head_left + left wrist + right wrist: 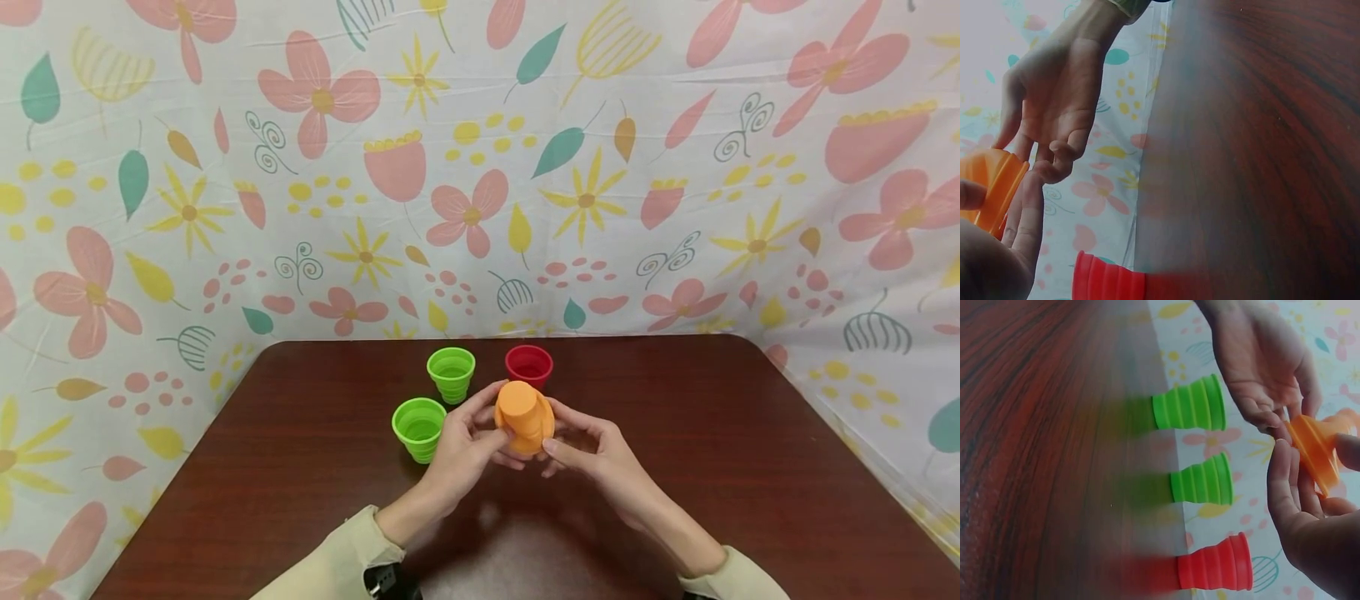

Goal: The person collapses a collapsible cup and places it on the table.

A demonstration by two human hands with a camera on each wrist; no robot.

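Observation:
Both hands hold an orange collapsible cup (522,408) above the table, its narrow base facing up toward the head camera. My left hand (467,446) pinches it from the left, thumb on the near side and fingers behind. From the right, my right hand (602,450) grips the rim between thumb and fingers. In the right wrist view the orange cup (1315,453) looks partly folded and tilted. Just behind the left hand stand two green ribbed cups, the nearer one (419,427) and the farther one (452,372). A red ribbed cup (529,364) stands beyond the orange one.
The dark brown wooden table (300,492) runs to a back edge close behind the cups. A floral cloth (480,183) hangs behind and beside it. Both forearms reach in from the front edge in pale sleeves.

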